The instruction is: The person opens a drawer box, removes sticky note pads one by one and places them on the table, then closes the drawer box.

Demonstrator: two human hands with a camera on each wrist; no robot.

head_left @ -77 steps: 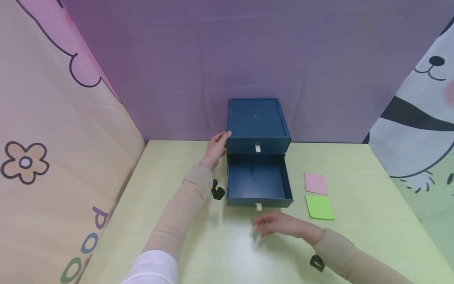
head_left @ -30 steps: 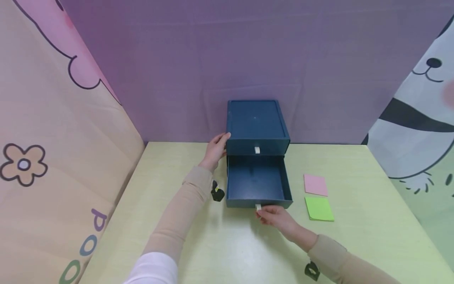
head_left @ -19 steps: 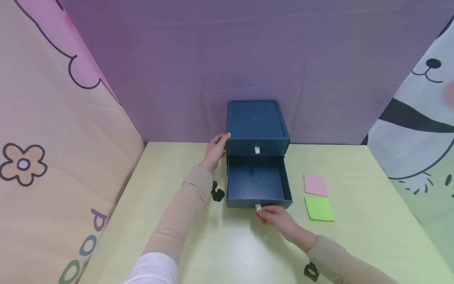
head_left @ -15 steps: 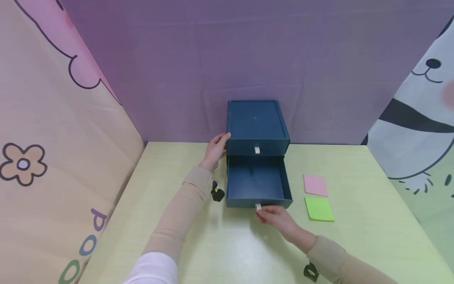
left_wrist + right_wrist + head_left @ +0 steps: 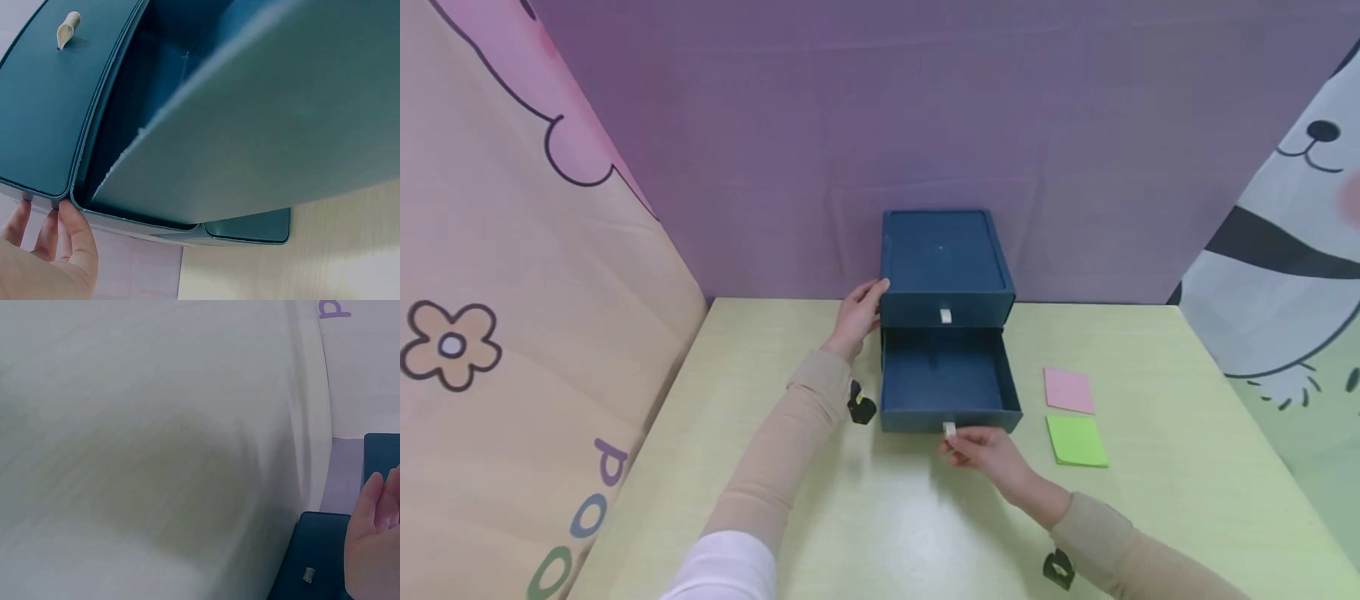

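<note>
A dark blue drawer cabinet (image 5: 943,250) stands at the back of the table, its top drawer closed. Below that, a drawer (image 5: 951,421) is pulled out, and its inside shows bare. The right hand (image 5: 996,458) pinches the white pull tab (image 5: 950,429) on this drawer's front between thumb and fingers. Against the cabinet's left side rests the left hand (image 5: 856,318), one fingertip at the upper front corner. In the left wrist view, the left hand's fingers (image 5: 78,234) touch the side wall near the top drawer, and a lower closed drawer (image 5: 250,226) also shows.
A pink sticky note pad (image 5: 1069,390) and a green sticky note pad (image 5: 1077,441) lie on the pale table (image 5: 1150,400), right of the drawer. A purple cloth (image 5: 760,167) hangs behind the cabinet, and printed cloths flank both sides.
The right hand has come up from below the drawer and taken the pull tab. Over the last half second the drawer front has moved slightly back toward the cabinet. The left hand stays put.
</note>
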